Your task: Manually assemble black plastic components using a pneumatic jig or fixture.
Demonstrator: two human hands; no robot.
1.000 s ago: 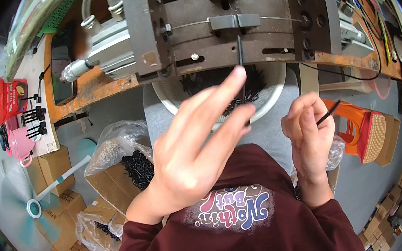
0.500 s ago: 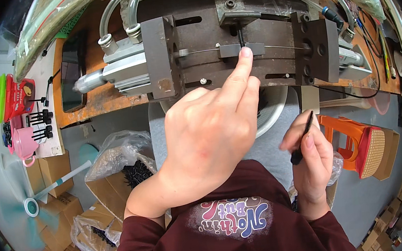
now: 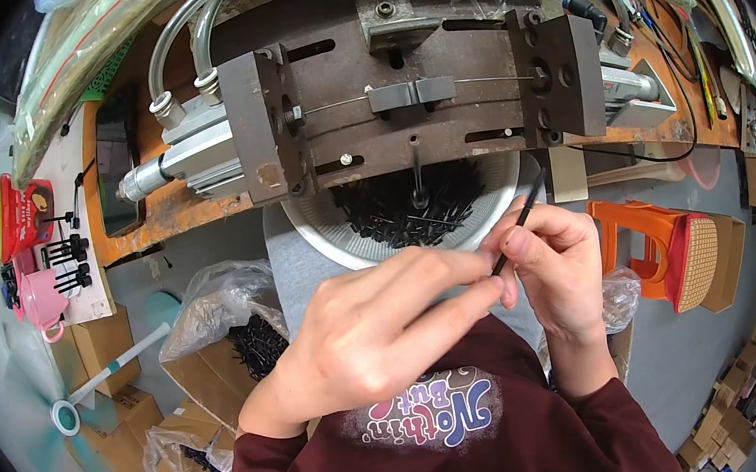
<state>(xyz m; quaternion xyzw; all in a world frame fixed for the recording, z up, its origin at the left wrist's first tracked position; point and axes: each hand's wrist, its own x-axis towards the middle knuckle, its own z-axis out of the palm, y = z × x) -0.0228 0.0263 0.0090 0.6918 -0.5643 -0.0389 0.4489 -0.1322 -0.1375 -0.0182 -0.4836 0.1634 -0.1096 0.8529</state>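
A slim black pin [image 3: 521, 216] points up and away between the thumb and fingers of my right hand [image 3: 561, 266], which is closed on it. My left hand [image 3: 370, 330] reaches across from the left, its fingertips pinched at the pin's lower end, which they partly hide. Beyond my hands stands a dark metal fixture [image 3: 368, 148] with two small grey jaw blocks [image 3: 392, 96] at its middle, a narrow gap between them. Under the hole in its front edge, a thin dark piece [image 3: 418, 175] shows above a white basket [image 3: 327, 242] holding many black pins [image 3: 395, 220].
Silver air cylinders [image 3: 202, 163] with clear hoses flank the fixture. On the left stand a pink cup [image 3: 41, 293], several upright black pins [image 3: 72, 248] and a fan [image 3: 66, 418]. A bagged carton [image 3: 195, 350] sits below; an orange stool [image 3: 650, 252] is at right.
My left hand has drawn back from the fixture to the pin in my right hand. The black pin under my left finger has left the jaws, and a gap shows between the blocks.
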